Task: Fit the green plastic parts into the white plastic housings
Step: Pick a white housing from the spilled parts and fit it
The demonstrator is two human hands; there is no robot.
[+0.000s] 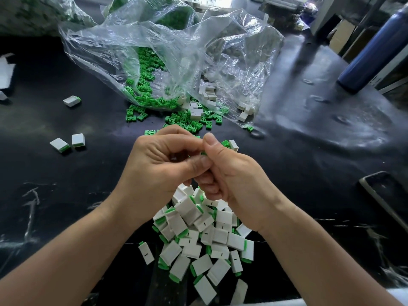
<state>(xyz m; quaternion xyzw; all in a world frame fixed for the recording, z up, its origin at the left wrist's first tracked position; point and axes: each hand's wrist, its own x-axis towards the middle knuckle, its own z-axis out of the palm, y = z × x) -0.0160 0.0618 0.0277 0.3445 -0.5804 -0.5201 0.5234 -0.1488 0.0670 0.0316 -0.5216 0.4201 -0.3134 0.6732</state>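
My left hand and my right hand meet above the dark table, fingers curled together around a small part that is mostly hidden; a sliver of green shows between them. Loose green parts spill from a clear plastic bag, with empty white housings beside them. Beneath my wrists lies a pile of white housings with green parts fitted. One white housing sits just behind my right thumb.
Three fitted housings lie apart on the left. A dark blue bottle stands at the right rear. A phone lies near the right edge. A white carton piece sits far left.
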